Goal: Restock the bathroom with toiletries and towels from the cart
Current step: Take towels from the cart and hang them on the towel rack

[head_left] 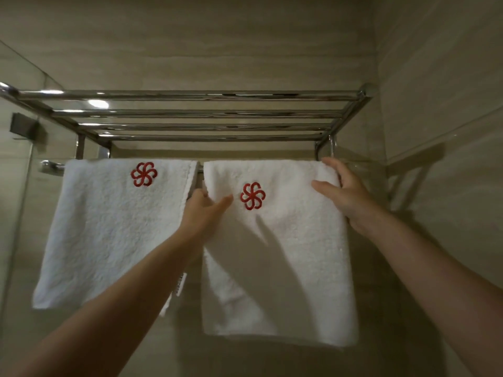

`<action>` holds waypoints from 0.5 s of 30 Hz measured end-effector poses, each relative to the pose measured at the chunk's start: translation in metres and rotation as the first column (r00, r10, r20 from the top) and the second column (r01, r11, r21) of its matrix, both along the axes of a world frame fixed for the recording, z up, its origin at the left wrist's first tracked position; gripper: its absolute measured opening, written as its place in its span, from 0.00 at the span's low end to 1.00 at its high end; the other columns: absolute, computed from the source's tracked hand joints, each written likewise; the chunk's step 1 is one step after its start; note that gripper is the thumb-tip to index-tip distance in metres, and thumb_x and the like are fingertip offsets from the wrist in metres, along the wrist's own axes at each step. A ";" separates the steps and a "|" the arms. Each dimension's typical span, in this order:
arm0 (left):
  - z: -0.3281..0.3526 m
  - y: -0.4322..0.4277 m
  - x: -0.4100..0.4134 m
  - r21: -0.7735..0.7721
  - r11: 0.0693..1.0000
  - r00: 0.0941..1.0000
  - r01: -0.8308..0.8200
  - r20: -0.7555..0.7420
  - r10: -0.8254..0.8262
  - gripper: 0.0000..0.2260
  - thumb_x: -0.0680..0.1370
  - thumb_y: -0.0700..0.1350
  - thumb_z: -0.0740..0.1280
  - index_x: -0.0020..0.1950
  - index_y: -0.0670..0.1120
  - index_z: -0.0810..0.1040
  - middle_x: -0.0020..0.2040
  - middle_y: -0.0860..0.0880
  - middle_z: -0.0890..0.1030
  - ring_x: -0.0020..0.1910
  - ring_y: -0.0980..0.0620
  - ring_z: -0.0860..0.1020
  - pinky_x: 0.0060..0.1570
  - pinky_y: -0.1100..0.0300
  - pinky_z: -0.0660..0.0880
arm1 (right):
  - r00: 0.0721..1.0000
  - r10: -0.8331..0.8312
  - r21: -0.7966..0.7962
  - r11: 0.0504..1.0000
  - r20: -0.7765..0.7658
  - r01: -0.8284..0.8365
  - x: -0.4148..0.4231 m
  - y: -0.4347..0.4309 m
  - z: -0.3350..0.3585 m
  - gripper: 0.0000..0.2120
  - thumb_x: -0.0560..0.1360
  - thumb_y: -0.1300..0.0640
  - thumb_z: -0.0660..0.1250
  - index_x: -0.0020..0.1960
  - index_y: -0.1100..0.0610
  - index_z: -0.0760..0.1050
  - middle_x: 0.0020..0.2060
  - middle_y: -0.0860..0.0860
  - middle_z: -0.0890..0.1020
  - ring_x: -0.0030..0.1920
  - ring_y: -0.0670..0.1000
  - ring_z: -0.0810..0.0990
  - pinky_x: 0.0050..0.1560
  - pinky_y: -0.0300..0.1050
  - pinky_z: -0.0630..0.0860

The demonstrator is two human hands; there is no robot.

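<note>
Since a left towel (109,227) hangs on the bar (51,166) under the rack (190,112), and a right towel (285,268) is draped just beside it, the towel step is judged nearly done. The right towel is pinched at its left edge by the left hand (202,210); its top right corner is probably clamped by the right hand (345,191), whose fingers (330,165) are partly hidden behind the cloth. Toiletries are not seen; that part is judged left.

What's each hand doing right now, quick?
Left hand: pinching the left edge of the right-side towel.
Right hand: gripping the same towel's upper right edge.
</note>
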State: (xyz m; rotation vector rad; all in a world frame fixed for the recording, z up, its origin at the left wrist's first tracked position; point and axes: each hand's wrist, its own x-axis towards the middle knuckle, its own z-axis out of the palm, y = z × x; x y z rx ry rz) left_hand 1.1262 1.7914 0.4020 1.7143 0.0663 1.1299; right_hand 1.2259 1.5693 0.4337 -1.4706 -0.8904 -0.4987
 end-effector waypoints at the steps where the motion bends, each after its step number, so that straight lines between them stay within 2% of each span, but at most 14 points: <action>1: -0.002 -0.001 -0.001 0.031 0.999 1.000 -0.008 0.006 0.008 0.15 0.76 0.49 0.66 0.56 0.42 0.69 0.45 0.47 0.76 0.41 0.51 0.77 0.32 0.61 0.74 | 0.999 0.042 -0.015 0.999 -0.029 -0.042 0.000 0.000 0.001 0.21 0.75 0.58 0.67 0.64 0.41 0.68 0.62 0.49 0.69 0.49 0.46 0.74 0.38 0.39 0.74; 3: -0.005 -0.002 -0.005 0.026 0.999 1.000 0.027 0.008 -0.027 0.14 0.76 0.49 0.66 0.55 0.43 0.69 0.46 0.48 0.76 0.42 0.51 0.77 0.33 0.61 0.75 | 0.990 0.112 -0.009 0.994 -0.082 -0.113 -0.001 -0.001 0.004 0.16 0.75 0.57 0.67 0.57 0.40 0.73 0.62 0.50 0.70 0.50 0.48 0.75 0.36 0.38 0.74; 4: -0.004 -0.003 -0.006 -0.028 0.996 0.997 0.082 0.005 -0.082 0.15 0.76 0.50 0.67 0.56 0.43 0.70 0.48 0.47 0.78 0.44 0.50 0.79 0.35 0.59 0.76 | 0.987 0.129 0.003 0.992 -0.095 -0.129 -0.001 -0.002 0.005 0.15 0.75 0.57 0.67 0.56 0.39 0.74 0.62 0.49 0.70 0.50 0.48 0.76 0.35 0.37 0.75; 6: 0.004 -0.004 -0.010 -0.183 0.963 0.980 0.196 -0.005 -0.201 0.14 0.75 0.51 0.67 0.55 0.44 0.74 0.48 0.46 0.81 0.45 0.48 0.81 0.35 0.56 0.78 | 0.983 0.152 0.031 0.988 -0.107 -0.149 -0.001 -0.002 0.008 0.15 0.75 0.58 0.66 0.56 0.40 0.75 0.60 0.49 0.72 0.49 0.47 0.77 0.33 0.35 0.76; 8: 0.014 -0.002 -0.012 -0.254 0.941 0.972 0.223 -0.019 -0.235 0.12 0.75 0.52 0.68 0.50 0.44 0.76 0.43 0.46 0.83 0.40 0.48 0.82 0.31 0.56 0.77 | 0.983 0.148 0.059 0.988 -0.112 -0.142 0.000 -0.001 0.011 0.14 0.75 0.59 0.66 0.57 0.43 0.75 0.58 0.50 0.74 0.48 0.47 0.79 0.33 0.36 0.77; 10: 0.026 -0.001 -0.012 -0.232 0.960 0.986 0.156 -0.013 -0.164 0.13 0.75 0.52 0.68 0.50 0.43 0.77 0.42 0.44 0.83 0.39 0.47 0.82 0.31 0.57 0.78 | 0.993 0.070 0.066 0.996 -0.094 -0.064 0.001 0.002 0.015 0.13 0.75 0.60 0.66 0.54 0.43 0.76 0.56 0.49 0.75 0.46 0.47 0.78 0.34 0.38 0.75; 12: 0.039 0.001 -0.009 -0.122 0.992 0.999 0.028 0.037 -0.024 0.15 0.75 0.52 0.67 0.54 0.42 0.74 0.46 0.44 0.80 0.42 0.47 0.80 0.33 0.56 0.77 | 0.997 -0.064 0.082 0.994 -0.035 0.067 0.003 0.006 0.021 0.13 0.74 0.60 0.66 0.53 0.44 0.75 0.54 0.49 0.75 0.46 0.46 0.76 0.36 0.41 0.74; 15: 0.060 0.004 -0.005 0.024 0.990 0.985 -0.139 0.111 0.136 0.16 0.76 0.51 0.67 0.58 0.44 0.71 0.47 0.45 0.77 0.40 0.51 0.77 0.34 0.57 0.74 | 0.960 -0.263 0.100 0.962 0.101 0.253 0.006 0.013 0.037 0.14 0.74 0.61 0.66 0.57 0.50 0.75 0.53 0.49 0.75 0.48 0.49 0.75 0.40 0.39 0.71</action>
